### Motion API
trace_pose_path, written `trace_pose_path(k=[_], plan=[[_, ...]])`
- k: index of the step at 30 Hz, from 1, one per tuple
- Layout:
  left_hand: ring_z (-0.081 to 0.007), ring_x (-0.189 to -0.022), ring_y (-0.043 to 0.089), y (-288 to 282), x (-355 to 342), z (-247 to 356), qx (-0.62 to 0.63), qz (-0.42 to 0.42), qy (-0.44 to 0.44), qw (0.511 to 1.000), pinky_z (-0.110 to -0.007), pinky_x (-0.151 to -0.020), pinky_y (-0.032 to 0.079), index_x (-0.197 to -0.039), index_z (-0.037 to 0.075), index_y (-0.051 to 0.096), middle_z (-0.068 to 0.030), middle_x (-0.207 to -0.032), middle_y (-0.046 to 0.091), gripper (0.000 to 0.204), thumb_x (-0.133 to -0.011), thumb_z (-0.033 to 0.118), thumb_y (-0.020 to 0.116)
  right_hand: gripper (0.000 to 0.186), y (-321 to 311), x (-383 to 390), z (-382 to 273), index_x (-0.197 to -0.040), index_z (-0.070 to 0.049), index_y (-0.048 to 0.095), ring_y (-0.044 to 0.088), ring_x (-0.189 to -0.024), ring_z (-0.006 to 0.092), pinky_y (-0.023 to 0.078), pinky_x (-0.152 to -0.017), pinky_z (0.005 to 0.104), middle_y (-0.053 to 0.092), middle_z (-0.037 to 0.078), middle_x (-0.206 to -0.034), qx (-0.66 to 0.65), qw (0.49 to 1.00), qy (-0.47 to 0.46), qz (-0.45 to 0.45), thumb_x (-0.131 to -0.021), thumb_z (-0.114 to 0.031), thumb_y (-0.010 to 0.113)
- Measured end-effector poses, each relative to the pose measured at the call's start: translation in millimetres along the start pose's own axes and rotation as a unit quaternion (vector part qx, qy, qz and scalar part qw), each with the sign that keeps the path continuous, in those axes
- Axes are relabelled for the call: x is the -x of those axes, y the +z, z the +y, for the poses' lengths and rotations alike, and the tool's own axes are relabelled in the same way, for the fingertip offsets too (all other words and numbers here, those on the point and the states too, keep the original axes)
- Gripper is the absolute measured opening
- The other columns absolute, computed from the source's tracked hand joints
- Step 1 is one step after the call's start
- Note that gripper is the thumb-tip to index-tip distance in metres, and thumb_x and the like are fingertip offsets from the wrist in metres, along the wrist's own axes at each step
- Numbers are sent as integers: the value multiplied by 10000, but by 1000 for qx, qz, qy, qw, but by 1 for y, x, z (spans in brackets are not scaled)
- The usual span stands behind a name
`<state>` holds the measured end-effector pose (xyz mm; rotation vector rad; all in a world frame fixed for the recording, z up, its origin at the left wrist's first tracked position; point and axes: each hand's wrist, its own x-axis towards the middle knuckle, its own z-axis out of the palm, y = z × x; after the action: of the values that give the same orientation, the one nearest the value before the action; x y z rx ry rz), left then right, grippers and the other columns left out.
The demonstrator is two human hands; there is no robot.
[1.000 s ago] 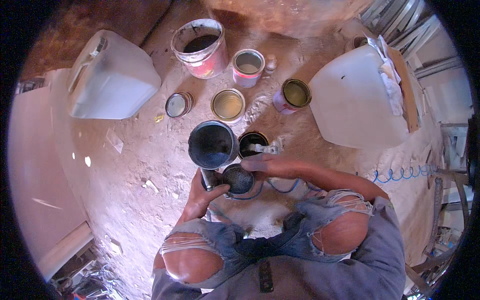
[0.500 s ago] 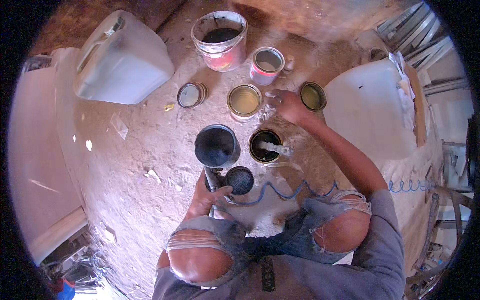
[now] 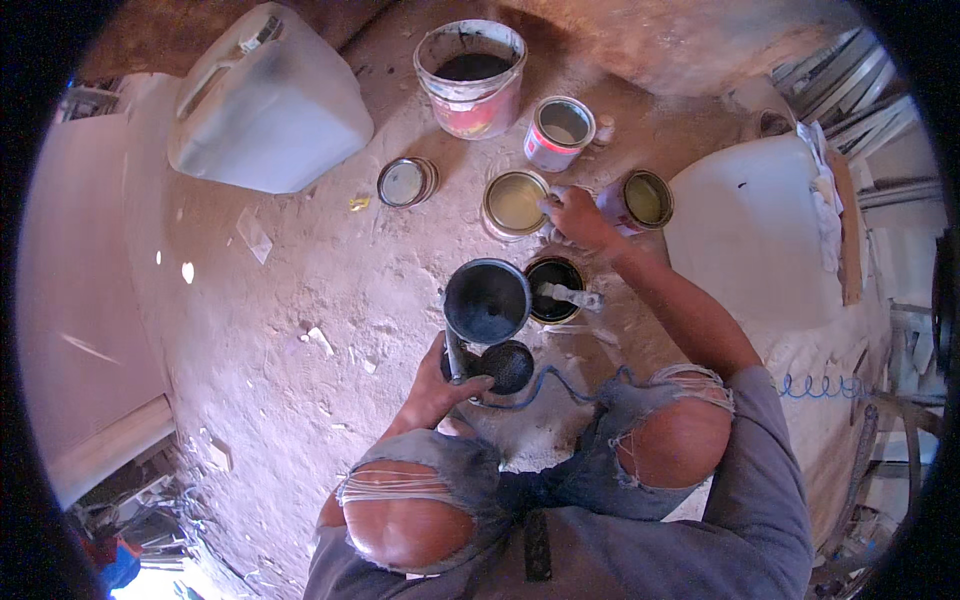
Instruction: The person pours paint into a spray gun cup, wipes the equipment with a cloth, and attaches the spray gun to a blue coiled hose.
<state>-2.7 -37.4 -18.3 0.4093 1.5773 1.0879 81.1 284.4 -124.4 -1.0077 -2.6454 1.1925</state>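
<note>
My left hand [image 3: 436,385] is closed on a spray gun [image 3: 452,355] whose dark cup [image 3: 487,300] faces up. A dark mesh round piece [image 3: 507,367] sits beside it. My right hand [image 3: 580,220] has its fingers curled at the right rim of a tan-filled can [image 3: 514,200]. A can of dark liquid [image 3: 555,278] with a coated stick [image 3: 578,296] in it stands below that hand. An olive-filled can [image 3: 645,200] is just right of my fingers.
A bucket [image 3: 470,110], red-labelled can [image 3: 550,150], lidded tin [image 3: 405,180] and two jugs [image 3: 260,120] [image 3: 740,240] stand on the dusty floor [image 3: 280,300]. A coiled blue hose [image 3: 815,385] runs right. A pale board [image 3: 85,250] is at left; stacked metal strips fill the right edge.
My right hand left the dark mesh piece beside the gun, reached forward and now touches the tan-filled can's rim. My left hand still holds the gun, slightly further right in the view.
</note>
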Motion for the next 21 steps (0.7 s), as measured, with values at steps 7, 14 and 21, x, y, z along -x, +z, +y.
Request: trace_pose_path(k=[7,14,21], plan=[[-213,-1055,571,-1,-3,-10,-7,-7,3,1000,-337,-941,452,-1297,11,412,-119,-1116,590,762,-660,60,827,389,-5,26,-2,-1058,4,618,622,-740,435,488,-698,511,629,276,-792,116,987,-52,96,-906,-335,502],[-200,-1023,578,3,0,-2,10,-9,-6,1000,-336,-919,463,-1271,15,427,-115,-1089,590,722,-670,54,825,396,-71,54,-81,-1198,-53,579,614,-675,412,471,-622,488,607,262,-728,26,973,-149,172,-900,-311,540],[-201,-1018,575,5,-5,18,-3,-33,15,999,-331,-900,471,-1265,9,419,-114,-1120,544,707,-692,110,821,312,-124,74,-146,-1108,3,588,632,-687,386,481,-612,413,617,254,-753,-2,958,-182,220,-904,-233,581]])
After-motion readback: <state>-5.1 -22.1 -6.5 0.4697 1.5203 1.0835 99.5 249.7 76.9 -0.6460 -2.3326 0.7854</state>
